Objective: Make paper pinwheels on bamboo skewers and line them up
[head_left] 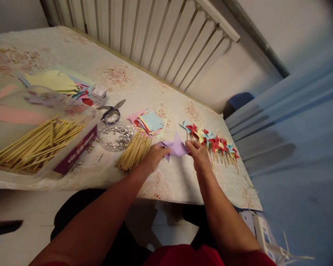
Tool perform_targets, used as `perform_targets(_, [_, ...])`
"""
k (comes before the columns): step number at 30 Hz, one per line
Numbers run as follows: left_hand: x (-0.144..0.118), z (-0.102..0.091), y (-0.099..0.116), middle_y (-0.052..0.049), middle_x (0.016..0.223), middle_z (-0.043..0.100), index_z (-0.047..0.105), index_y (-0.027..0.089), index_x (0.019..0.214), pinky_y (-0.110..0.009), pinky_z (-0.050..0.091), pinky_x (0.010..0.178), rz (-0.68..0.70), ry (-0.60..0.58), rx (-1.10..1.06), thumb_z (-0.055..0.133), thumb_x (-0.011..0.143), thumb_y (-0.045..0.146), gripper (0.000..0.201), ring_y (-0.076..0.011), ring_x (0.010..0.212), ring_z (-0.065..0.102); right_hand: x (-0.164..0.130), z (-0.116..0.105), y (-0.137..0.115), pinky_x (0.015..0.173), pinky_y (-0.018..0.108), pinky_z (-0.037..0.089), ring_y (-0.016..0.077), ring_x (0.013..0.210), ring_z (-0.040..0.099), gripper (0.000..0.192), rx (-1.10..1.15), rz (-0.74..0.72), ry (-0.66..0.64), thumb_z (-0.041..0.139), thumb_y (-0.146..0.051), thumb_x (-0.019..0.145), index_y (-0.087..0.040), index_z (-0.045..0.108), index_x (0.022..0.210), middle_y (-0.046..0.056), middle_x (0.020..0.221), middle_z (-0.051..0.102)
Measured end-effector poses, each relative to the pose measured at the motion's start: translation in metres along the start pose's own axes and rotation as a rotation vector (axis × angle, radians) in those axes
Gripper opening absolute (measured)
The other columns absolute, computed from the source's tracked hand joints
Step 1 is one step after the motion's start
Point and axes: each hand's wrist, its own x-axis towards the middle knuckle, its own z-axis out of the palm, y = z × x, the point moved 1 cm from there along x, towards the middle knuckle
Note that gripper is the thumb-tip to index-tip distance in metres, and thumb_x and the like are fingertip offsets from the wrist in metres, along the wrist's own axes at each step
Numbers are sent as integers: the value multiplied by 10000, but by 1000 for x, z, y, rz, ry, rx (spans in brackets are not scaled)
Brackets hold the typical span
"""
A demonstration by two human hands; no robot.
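Head view: a table [180, 181] under a glossy, floral-printed cloth carries thin paper and slim wooden sticks. The left hand [154, 156] pinches the left edge of a lilac paper piece [177, 147], folded to points, fingers curled around it. The right hand [197, 153] grips its right edge between thumb and fingertips. The paper sits just above the table, between a loose bundle of sticks [133, 152] and a row of finished pinwheels [213, 142], too many and too overlapped to count. One pair of scissors [111, 110], one round clear dish of silver pins [115, 135], one stack of coloured squares [150, 122].
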Motion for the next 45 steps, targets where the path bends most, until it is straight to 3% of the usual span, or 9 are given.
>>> perform_targets(2, [-2,2,1,-39,732,690,695,131,771,-248,431,663,-42,-47,17,726,566,229,229,-127,646,582,7,0,4,557,249,367,120,571,479,369,95,131,-219,720,-499,632,-154,660,748,1,635,595])
perform_targets(4, [-4,4,2,-28,678,678,690,142,733,-239,420,631,-65,-79,39,737,542,209,208,-124,619,570,8,4,9,546,245,355,111,541,472,352,125,207,-338,764,-464,576,-153,670,710,-3,610,606])
perform_targets(10, [-4,4,3,-9,570,645,674,163,659,-229,394,554,-80,-82,52,739,517,173,156,-126,559,543,2,11,15,603,262,424,139,589,549,355,194,302,-389,815,-370,469,-149,698,720,17,673,676])
perform_targets(15, [-1,1,-1,-18,581,655,678,158,652,-224,393,536,-94,-123,71,735,528,179,138,-126,548,547,2,11,20,652,285,473,156,629,597,371,301,305,-437,809,-337,491,-144,714,792,45,749,711])
perform_targets(28, [1,-4,-11,-18,606,662,697,150,717,-201,389,508,-118,-139,221,685,542,120,178,-122,537,560,1,11,37,459,224,357,117,479,495,179,-1,247,-363,712,-270,538,-155,671,669,-13,562,628])
perform_targets(39, [-1,-5,-10,-19,610,618,655,137,690,-213,363,496,-233,-15,170,700,543,197,164,-94,491,506,-7,22,37,500,235,348,103,482,452,186,106,254,-268,710,-293,535,-172,607,630,-48,536,577])
perform_targets(45, [-2,-5,-10,-2,600,577,607,135,654,-210,355,500,-208,-24,179,690,560,201,142,-84,498,492,-9,25,40,561,266,418,137,544,536,250,184,307,-241,748,-286,527,-156,661,722,-7,628,654])
